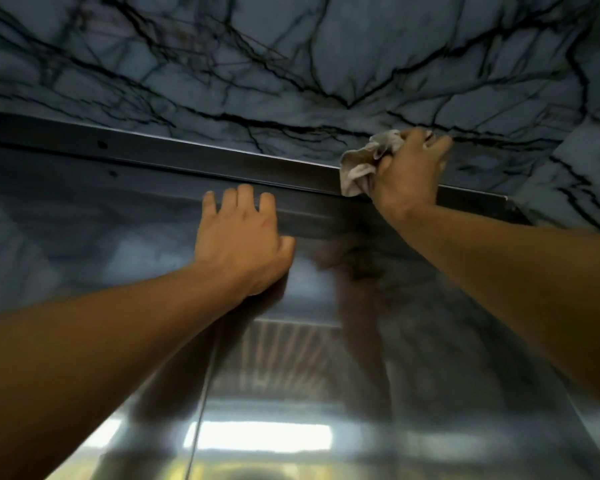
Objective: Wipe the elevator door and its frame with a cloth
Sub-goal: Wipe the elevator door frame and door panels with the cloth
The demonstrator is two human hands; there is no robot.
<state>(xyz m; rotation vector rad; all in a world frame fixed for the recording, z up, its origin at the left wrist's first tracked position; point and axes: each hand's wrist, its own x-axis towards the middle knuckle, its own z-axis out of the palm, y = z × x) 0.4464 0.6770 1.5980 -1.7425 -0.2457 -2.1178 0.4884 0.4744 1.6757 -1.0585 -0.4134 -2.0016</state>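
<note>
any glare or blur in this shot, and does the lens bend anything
Head view: bright window-like glare reflects low on the steel elevator door; the reflection under the right hand and cloth is smeared and soft; the left hand, flat on the door, is fairly sharp; the wide lens bows the top frame bar, and the marble wall is dim.

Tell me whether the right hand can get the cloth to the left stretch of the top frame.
Probably not from here: the right hand grips the cloth with its arm nearly outstretched, and the left hand rests below the top frame, partly in the way.
</note>
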